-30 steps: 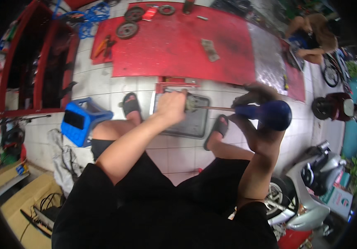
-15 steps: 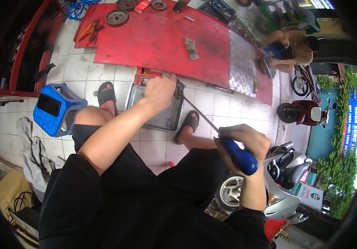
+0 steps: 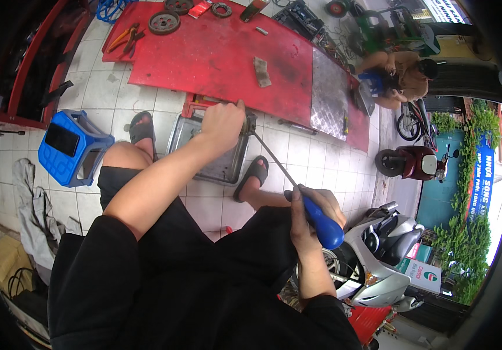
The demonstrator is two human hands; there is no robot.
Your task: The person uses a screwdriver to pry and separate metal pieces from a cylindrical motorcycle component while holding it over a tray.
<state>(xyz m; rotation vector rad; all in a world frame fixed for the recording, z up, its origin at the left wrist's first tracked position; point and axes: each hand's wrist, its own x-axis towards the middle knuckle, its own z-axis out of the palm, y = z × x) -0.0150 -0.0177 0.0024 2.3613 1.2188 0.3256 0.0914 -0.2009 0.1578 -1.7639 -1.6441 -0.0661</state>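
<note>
My left hand is closed on a small, dirty metal part at the near edge of the red work surface; the fingers hide much of it. In my right hand is a screwdriver with a fat blue handle. Its long thin shaft slants up and left to the metal part, where I cannot make out the tip. Right thumb and fingers lie on either side of the handle. Below my left hand, a grey metal tray rests on the tiled floor between my feet.
The red work surface bears pliers, a round wheel-like part and a dirty cloth. A blue stool with a phone stands left. A silver scooter is close on my right. Another person sits at far right.
My right hand has turned and shifted left, its fingers opening somewhat around the screwdriver handle. My left hand keeps its hold on the metal part. The whole view has shifted slightly.
</note>
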